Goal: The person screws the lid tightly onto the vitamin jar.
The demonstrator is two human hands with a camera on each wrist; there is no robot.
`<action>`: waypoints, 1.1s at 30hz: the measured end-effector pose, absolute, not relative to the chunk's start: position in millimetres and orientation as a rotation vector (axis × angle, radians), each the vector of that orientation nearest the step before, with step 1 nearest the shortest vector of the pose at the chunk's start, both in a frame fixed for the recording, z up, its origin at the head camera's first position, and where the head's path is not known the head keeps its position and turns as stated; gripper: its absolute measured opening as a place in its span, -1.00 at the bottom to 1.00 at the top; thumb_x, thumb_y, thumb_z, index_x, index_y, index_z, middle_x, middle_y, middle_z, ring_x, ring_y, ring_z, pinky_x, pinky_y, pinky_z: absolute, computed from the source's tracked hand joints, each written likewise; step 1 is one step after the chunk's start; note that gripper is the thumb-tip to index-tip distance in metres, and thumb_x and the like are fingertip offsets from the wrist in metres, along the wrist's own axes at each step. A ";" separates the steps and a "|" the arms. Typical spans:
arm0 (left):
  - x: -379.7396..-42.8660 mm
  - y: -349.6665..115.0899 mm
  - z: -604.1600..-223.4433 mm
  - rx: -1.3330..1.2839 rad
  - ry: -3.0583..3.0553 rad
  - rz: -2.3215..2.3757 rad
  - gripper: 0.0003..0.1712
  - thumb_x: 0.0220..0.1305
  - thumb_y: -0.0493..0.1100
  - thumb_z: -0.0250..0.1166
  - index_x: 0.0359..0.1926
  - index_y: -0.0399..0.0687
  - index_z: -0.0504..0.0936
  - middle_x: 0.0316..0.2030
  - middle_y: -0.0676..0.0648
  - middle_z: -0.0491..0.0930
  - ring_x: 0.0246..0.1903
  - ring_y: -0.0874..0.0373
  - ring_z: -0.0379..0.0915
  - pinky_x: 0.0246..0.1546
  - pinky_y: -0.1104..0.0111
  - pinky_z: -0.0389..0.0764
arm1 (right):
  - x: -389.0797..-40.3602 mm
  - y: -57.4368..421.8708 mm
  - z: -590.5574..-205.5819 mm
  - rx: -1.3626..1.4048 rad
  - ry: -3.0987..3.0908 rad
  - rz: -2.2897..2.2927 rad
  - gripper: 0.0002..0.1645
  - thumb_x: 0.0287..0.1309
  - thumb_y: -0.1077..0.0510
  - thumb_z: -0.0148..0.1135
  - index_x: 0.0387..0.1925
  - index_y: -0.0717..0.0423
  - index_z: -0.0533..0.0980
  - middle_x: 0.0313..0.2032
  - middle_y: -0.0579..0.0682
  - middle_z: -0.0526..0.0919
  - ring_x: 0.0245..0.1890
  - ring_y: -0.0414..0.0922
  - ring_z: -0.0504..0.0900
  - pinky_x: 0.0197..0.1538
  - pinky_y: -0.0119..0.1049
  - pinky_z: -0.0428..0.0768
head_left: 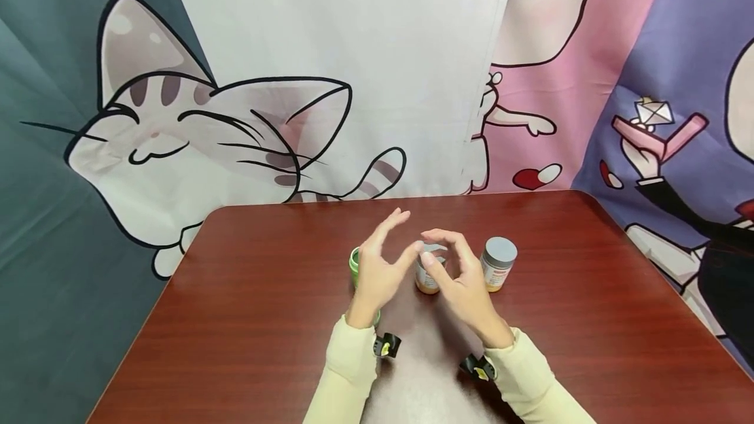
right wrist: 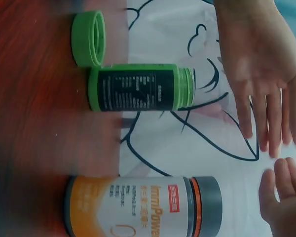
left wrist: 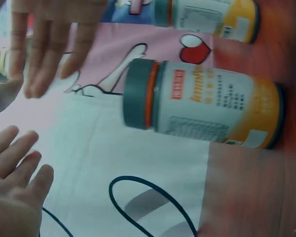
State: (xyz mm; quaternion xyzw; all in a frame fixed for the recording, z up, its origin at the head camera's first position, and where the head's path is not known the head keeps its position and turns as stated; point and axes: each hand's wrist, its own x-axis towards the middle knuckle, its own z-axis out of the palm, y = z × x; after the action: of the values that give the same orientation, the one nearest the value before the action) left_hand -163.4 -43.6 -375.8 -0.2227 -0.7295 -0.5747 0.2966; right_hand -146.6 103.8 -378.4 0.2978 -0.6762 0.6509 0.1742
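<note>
Both hands hover over the table with fingers spread and nothing in them. My left hand (head_left: 377,275) is raised in front of an uncapped green bottle (right wrist: 138,88), partly hiding it in the head view. Its green lid (right wrist: 88,39) lies beside the bottle on the table. My right hand (head_left: 469,285) faces the left, the fingertips close together but apart. Behind the hands stands an upright supplement bottle (left wrist: 207,103) with a grey cap, white label and orange base. A similar capped bottle (head_left: 499,264) stands just right of my right hand.
The reddish-brown table (head_left: 253,332) carries the bottles near its back half. Behind its far edge hangs a cloth backdrop (head_left: 353,18) printed with a cartoon cat and other figures. Small black devices (head_left: 387,345) are strapped at the wrists.
</note>
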 end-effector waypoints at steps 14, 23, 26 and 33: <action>-162.7 -127.0 -397.6 -0.280 -1.965 -1.944 -0.34 0.04 -0.29 0.36 0.17 -0.19 0.31 0.07 -0.19 0.46 0.10 -0.08 0.34 0.00 0.25 0.42 | -145.0 85.9 -415.0 1.284 -2.569 1.105 -0.39 0.05 -0.18 0.26 0.10 -0.10 0.32 0.05 -0.16 0.39 0.09 -0.25 0.37 0.13 -0.30 0.37; -172.6 -148.7 -430.2 -0.359 -2.290 -2.162 -0.23 0.09 -0.20 0.34 0.29 -0.04 0.18 0.21 -0.18 0.32 0.23 -0.05 0.19 0.20 0.02 0.18 | -141.7 67.2 -435.1 1.394 -2.699 0.792 -0.29 0.03 -0.12 0.30 0.16 0.08 0.31 0.02 -0.06 0.41 0.02 -0.21 0.38 0.09 -0.25 0.39; -171.7 -145.8 -430.9 -0.385 -2.380 -2.092 -0.18 0.03 -0.16 0.40 0.29 0.01 0.20 0.21 -0.15 0.33 0.22 0.01 0.20 0.20 0.00 0.17 | -141.9 61.0 -438.4 1.401 -2.716 0.702 -0.25 0.02 -0.14 0.29 0.17 0.10 0.28 0.00 -0.04 0.41 -0.02 -0.19 0.39 0.03 -0.20 0.42; -170.8 -138.3 -432.2 -0.423 -2.473 -2.030 -0.32 -0.01 -0.19 0.43 0.16 -0.01 0.36 -0.01 -0.03 0.54 0.00 0.09 0.45 0.09 0.13 0.37 | -142.8 48.8 -442.8 1.384 -2.770 0.561 -0.17 0.02 -0.18 0.28 0.21 0.08 0.17 0.01 -0.04 0.36 -0.08 -0.13 0.40 -0.13 -0.19 0.47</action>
State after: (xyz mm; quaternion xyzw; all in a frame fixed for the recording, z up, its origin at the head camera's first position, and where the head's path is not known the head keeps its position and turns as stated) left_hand -170.8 -138.3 -432.2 -0.1310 -0.7656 -0.6284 -0.0425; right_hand -142.8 48.8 -442.8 0.4398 -0.8802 0.1784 -0.0024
